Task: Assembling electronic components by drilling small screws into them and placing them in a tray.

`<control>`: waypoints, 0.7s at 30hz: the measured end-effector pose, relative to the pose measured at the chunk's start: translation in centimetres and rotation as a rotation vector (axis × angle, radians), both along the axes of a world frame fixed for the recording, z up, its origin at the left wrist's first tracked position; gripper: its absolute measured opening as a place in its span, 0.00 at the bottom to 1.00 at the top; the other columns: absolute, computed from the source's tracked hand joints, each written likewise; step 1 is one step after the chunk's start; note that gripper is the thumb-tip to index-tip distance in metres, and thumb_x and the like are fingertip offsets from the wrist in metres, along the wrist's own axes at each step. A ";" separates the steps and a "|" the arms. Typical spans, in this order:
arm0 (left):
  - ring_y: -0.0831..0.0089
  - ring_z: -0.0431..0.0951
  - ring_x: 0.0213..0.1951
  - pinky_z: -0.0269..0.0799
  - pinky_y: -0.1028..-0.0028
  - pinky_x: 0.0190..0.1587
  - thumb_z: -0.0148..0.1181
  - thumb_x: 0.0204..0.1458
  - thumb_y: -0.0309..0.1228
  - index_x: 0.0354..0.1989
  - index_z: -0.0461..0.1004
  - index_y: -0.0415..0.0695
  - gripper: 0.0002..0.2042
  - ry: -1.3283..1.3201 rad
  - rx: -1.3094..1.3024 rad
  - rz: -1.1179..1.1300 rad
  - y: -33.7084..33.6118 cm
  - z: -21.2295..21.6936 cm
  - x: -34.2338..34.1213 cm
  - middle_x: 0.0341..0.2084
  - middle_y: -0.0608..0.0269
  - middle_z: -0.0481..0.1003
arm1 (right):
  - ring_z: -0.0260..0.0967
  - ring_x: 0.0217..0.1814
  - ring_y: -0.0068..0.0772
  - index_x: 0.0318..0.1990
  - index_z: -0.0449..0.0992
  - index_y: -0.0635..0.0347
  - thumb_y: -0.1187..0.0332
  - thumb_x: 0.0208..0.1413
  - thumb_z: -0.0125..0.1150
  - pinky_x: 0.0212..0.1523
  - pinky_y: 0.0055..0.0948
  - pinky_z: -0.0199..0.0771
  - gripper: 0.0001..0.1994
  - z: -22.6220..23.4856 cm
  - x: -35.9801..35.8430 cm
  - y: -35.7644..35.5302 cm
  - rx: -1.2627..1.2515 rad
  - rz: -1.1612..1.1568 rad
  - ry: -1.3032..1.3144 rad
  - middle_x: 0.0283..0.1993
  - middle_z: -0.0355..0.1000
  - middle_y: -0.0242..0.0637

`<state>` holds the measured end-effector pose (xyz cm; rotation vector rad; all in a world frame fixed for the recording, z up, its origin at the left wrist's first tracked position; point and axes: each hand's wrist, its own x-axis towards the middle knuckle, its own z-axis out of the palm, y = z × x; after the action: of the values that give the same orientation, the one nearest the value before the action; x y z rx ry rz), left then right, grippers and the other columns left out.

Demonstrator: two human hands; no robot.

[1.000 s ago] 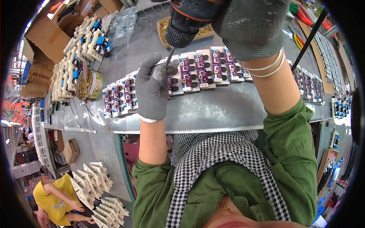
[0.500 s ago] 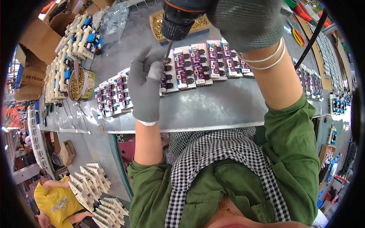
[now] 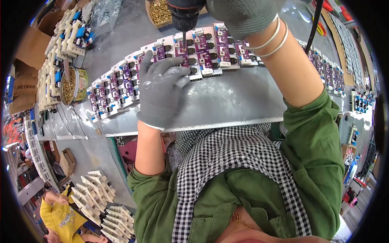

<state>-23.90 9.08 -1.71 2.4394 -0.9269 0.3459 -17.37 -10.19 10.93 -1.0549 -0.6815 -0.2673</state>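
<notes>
Grey knit-gloved left hand (image 3: 162, 91), purple circuit boards (image 3: 194, 48)

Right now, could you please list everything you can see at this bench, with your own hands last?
circuit boards: many, purple with black parts, one row across the bench
power screwdriver: one, black and orange, bit down on a board in the row
tin of screws: one, brass-coloured contents, far left
tray of screws: one, top centre
white stacked parts: many, left end
metal bench: one, grey
person in yellow: one, lower left
left hand: grey glove, pressing on the boards
right hand: grey glove, gripping the screwdriver
</notes>
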 end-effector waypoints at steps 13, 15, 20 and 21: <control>0.63 0.80 0.50 0.58 0.50 0.70 0.70 0.48 0.30 0.36 0.85 0.49 0.07 -0.099 -0.014 -0.035 -0.1 -0.3 -0.1 0.43 0.64 0.81 | 0.69 0.22 0.16 0.45 0.69 0.56 0.52 0.56 0.72 0.20 0.19 0.74 0.22 -0.2 -0.8 -0.5 -0.101 -0.087 -0.002 0.26 0.69 0.27; 0.63 0.80 0.50 0.58 0.49 0.70 0.70 0.48 0.30 0.36 0.85 0.49 0.07 -0.098 -0.008 -0.041 -0.1 -0.4 0.4 0.43 0.64 0.81 | 0.68 0.21 0.16 0.45 0.69 0.56 0.52 0.56 0.73 0.20 0.19 0.73 0.22 -0.6 -0.4 -0.3 -0.093 -0.094 -0.004 0.25 0.69 0.26; 0.62 0.80 0.50 0.59 0.49 0.70 0.71 0.47 0.30 0.37 0.84 0.49 0.08 -0.070 0.004 -0.042 -0.2 -0.5 0.2 0.44 0.64 0.81 | 0.67 0.20 0.16 0.45 0.69 0.56 0.53 0.56 0.73 0.20 0.19 0.72 0.21 -1.6 -0.3 0.1 -0.045 -0.068 0.011 0.25 0.69 0.25; 0.62 0.80 0.50 0.58 0.49 0.70 0.71 0.47 0.31 0.37 0.84 0.49 0.08 -0.080 -0.010 -0.039 -0.1 -0.6 0.3 0.44 0.64 0.81 | 0.67 0.20 0.16 0.45 0.69 0.55 0.54 0.56 0.73 0.20 0.19 0.71 0.21 -1.6 -0.3 0.1 -0.027 -0.050 0.012 0.25 0.68 0.25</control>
<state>-23.65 8.98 -2.35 2.4103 -1.0022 0.4355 -17.70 -10.06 9.33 -1.0997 -0.6501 -0.2953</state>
